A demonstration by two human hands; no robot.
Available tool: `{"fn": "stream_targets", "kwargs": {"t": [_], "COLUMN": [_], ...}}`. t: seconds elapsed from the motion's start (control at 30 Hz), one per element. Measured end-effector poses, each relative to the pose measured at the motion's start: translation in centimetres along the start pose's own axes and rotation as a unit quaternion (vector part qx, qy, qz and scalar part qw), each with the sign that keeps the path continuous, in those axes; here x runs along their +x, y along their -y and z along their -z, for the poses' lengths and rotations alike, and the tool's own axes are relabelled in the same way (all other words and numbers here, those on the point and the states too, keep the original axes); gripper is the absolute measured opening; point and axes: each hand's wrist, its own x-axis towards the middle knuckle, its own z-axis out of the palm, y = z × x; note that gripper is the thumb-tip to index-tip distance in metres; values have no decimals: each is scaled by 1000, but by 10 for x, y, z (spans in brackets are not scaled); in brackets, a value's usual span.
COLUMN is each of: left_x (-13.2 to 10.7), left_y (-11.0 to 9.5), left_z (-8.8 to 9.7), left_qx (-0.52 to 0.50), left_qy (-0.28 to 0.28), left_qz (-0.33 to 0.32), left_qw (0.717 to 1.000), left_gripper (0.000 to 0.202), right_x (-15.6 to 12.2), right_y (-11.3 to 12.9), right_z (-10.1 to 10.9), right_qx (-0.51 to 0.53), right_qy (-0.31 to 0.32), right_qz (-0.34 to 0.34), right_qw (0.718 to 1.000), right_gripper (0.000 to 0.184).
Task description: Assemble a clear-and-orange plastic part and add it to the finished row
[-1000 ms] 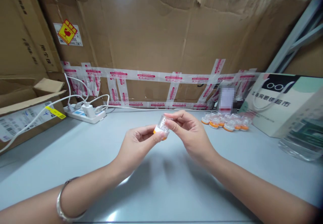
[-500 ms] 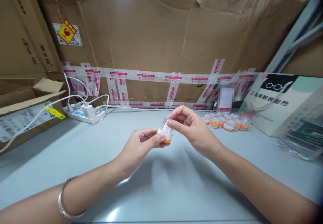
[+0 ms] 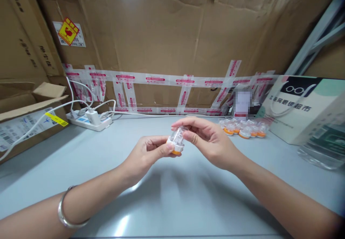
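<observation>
A small container [image 3: 175, 146] with a clear domed top, a white collar and an orange base is between my hands above the table, slightly tilted. My left hand [image 3: 149, 156] is closed on its collar and base, thumb in front. My right hand [image 3: 206, 138] is around the clear top [image 3: 178, 134], index finger over it and thumb at its right side. White parts show faintly through the clear plastic. A group of similar clear-and-orange containers [image 3: 244, 131] stands farther back on the right.
A white power strip [image 3: 90, 120] with plugs and cables lies at the back left, beside an open cardboard box [image 3: 32, 124]. A large taped carton [image 3: 151, 37] stands behind the table. On the right are a printed paper bag [image 3: 293, 109] and a clear water bottle [image 3: 323, 145].
My right hand has turned and spread its fingers more around the clear top, with the index finger now stretched over it. My left hand keeps its hold on the lower part.
</observation>
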Motion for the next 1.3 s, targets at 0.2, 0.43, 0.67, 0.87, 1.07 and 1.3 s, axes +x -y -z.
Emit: {"fn": "stream_targets", "kwargs": {"t": [0.2, 0.43, 0.67, 0.87, 1.07, 1.3], "left_x": [0, 3, 10, 8, 7, 7], "left_y": [2, 6, 4, 7, 12, 11], "left_z": [-3, -6, 4, 2, 1, 2], "left_qx": [45, 36, -79, -33, -2, -14], "left_qy": [-31, -61, -116, -117, -132, -118], "left_qz": [-1, 31, 20, 19, 22, 12], "left_qw": [999, 997, 990, 992, 991, 993], "left_gripper": [21, 23, 20, 25, 30, 26], "right_x": [4, 5, 9, 8, 6, 4], "right_y": [-9, -18, -26, -32, -34, -36], "right_z": [1, -4, -5, -9, -15, -22], "right_qx": [-10, 35, 162, 211, 177, 231], "right_qy": [-20, -50, -74, -36, -69, -52], "right_qz": [-39, -77, -86, -87, -85, -84], "right_qw": [999, 995, 980, 973, 978, 968], "right_gripper": [20, 25, 33, 32, 34, 39]}}
